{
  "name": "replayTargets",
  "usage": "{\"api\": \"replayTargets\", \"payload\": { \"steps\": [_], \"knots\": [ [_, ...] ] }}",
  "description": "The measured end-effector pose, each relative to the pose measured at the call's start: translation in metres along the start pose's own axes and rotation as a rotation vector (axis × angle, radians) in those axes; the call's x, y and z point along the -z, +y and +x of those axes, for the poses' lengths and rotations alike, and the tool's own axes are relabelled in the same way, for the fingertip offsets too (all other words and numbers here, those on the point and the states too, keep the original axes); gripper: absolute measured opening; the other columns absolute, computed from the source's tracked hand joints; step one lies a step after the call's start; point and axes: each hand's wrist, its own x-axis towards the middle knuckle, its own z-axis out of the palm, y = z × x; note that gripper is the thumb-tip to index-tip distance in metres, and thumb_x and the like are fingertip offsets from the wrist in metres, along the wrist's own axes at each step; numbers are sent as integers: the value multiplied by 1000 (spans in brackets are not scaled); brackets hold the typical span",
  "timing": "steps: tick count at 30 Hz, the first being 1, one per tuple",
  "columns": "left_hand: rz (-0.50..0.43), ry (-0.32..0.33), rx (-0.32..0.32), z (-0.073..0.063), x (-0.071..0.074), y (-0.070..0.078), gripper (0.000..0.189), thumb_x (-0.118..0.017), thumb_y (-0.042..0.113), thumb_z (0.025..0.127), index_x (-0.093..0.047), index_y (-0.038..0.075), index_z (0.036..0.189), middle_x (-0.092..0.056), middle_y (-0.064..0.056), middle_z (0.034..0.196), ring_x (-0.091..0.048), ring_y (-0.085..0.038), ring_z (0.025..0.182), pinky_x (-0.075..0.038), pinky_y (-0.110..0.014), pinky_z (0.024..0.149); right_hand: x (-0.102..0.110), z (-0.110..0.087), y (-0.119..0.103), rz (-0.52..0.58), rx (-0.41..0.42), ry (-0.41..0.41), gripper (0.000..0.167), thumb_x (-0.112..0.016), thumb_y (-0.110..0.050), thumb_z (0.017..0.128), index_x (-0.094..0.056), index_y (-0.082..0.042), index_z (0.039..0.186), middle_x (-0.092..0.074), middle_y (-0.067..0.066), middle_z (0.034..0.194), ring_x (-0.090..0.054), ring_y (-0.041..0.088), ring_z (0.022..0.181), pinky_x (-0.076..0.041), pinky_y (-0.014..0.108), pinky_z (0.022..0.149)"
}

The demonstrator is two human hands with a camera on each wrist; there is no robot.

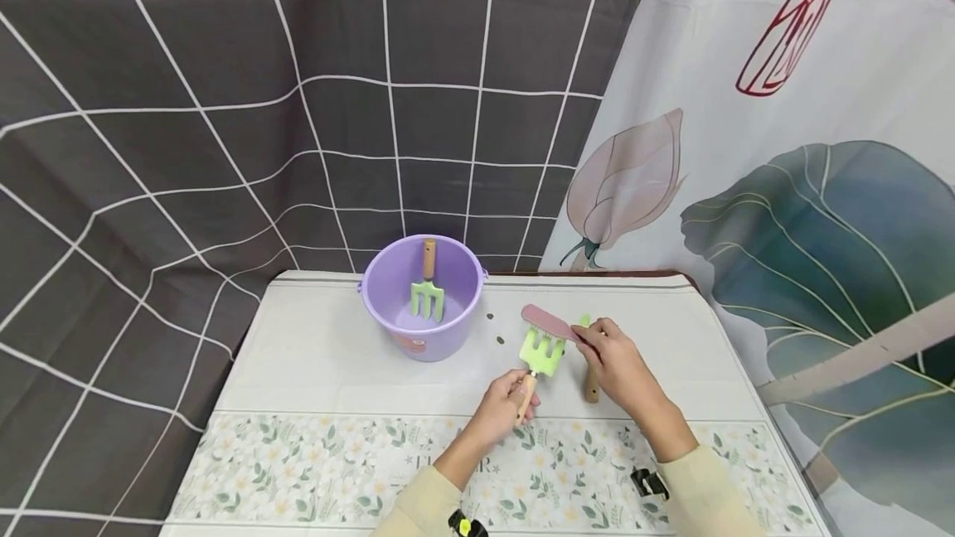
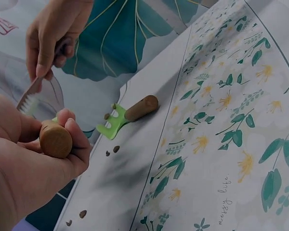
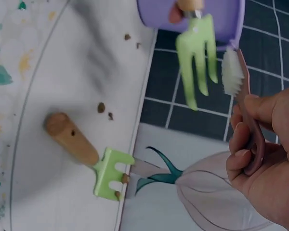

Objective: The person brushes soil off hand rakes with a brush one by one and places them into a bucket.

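Observation:
My left hand (image 1: 498, 406) grips the wooden handle of a small green garden fork (image 1: 540, 353), its tines raised above the table. In my right hand (image 1: 625, 370) is a pink brush (image 1: 547, 321) with white bristles, pinched by its handle. The bristles face the fork's tines, close beside them in the right wrist view (image 3: 232, 72). Below the hands lies a green hand rake (image 3: 111, 175) with a wooden handle (image 2: 143, 107), partly hidden by my right hand in the head view. Small brown clumps sit by its tines.
A purple bucket (image 1: 457, 336) stands at the back left of the table, with another green fork (image 1: 429, 298) leaning inside. Several dark crumbs (image 3: 101, 107) lie on the white tablecloth (image 1: 313, 355) between bucket and rake. Grey-grid (image 1: 433, 123) and floral curtains (image 1: 709, 106) hang behind.

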Motion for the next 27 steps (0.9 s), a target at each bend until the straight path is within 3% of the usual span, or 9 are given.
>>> {"api": "replayTargets", "payload": {
  "steps": [9,19,24,27],
  "knots": [
    [31,9,5,-1,0,-2,42,-38,9,110,-43,-9,148,-64,-15,100,-59,-16,78,-59,-32,72,-7,3,13,-59,-82,34,26,-69,-5,98,-72,4,122,-63,18,104,-64,27,85,-59,41,70],
    [6,44,-19,-4,5,5,44,-37,7,110,-38,-14,149,-64,-17,100,-57,-15,74,-54,-21,61,1,-3,31,-15,-214,10,31,-63,-8,102,-66,5,130,-61,21,107,-62,29,88,-55,41,68],
    [28,65,-43,-5,10,10,43,-39,8,110,-42,-15,146,-64,-18,99,-56,-15,73,-51,-19,61,1,-10,36,1,-206,43,30,-65,-6,100,-67,6,128,-62,22,104,-64,32,88,-56,46,70],
    [93,78,-61,-7,14,14,42,-41,11,110,-45,-11,145,-64,-17,100,-57,-15,75,-53,-21,63,-1,-17,39,3,-196,57,29,-66,-5,99,-68,7,126,-62,22,103,-64,33,88,-56,46,70]
  ]
}}
